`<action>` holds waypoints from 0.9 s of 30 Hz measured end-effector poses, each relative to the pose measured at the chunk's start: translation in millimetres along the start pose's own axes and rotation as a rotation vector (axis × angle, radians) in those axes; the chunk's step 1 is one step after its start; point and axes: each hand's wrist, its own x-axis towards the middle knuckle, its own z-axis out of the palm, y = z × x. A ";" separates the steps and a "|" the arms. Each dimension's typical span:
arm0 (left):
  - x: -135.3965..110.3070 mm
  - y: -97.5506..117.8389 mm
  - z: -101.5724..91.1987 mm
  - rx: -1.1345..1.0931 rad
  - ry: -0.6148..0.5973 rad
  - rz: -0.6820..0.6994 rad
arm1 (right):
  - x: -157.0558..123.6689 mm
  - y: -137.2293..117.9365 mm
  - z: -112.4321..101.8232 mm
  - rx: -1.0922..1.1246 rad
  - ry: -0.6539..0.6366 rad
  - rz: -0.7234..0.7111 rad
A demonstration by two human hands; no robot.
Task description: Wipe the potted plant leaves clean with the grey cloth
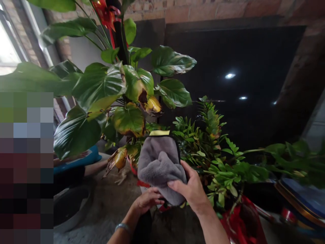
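Observation:
A folded grey plush cloth with dark edging is held up in front of the plants. My right hand is closed on its right side, thumb on top and the other fingers partly hidden behind. At the lower left edge of the cloth is my left hand, fingers bent against it and their tips partly covered. A bracelet circles my left wrist. Just behind the cloth hangs a broad-leaved plant with several leaves browned and yellowed, one of them a curled yellow leaf.
To the right grows a small-leaved plant, with red wrapping below. A grey basin stands on the floor at left, near another person's arm. Dark glossy panels lean against the brick wall. A blue-topped container is at right.

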 end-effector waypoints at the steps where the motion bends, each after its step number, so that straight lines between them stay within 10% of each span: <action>1: 0.5 1.6 2.2 0.017 0.003 0.018 | 4.2 3.9 1.5 -0.040 0.000 -0.025; 8: -7.1 11.3 16.0 0.014 0.085 0.005 | -43.1 77.0 -18.2 -0.200 0.355 0.337; 15: -3.4 11.1 13.3 -0.069 0.107 0.013 | -20.2 14.1 -39.8 0.069 0.314 0.147; 22: -1.5 7.7 15.6 0.033 0.093 -0.005 | -46.1 71.0 -12.6 0.100 0.236 0.416; 27: -3.1 10.5 11.4 0.008 0.101 -0.011 | -47.2 46.1 -33.7 0.107 0.433 0.247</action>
